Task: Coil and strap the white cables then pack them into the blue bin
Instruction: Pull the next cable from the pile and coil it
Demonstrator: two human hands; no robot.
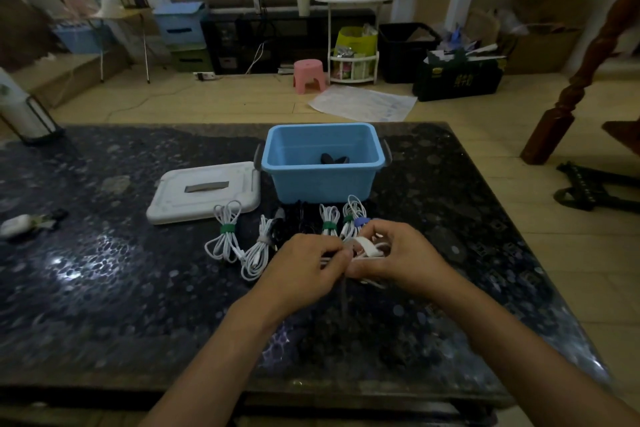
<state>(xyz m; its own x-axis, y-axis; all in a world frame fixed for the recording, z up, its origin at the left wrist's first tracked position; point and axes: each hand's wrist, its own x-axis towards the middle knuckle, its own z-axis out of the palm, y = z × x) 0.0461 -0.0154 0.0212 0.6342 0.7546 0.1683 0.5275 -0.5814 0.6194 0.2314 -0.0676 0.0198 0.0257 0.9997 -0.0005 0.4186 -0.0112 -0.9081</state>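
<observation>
Center frame on dark table (104,288): blue bin (323,180) open, white lid (204,192) left of it. Strapped white cables (227,236) lie below the bin. Left hand (304,267) and right hand (398,258) both pinch a white cable bundle (367,248), lower center.

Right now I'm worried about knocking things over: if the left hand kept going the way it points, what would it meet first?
The left hand points right, toward the right hand, so it would meet that hand and the white cable both grip first; they nearly touch.
</observation>
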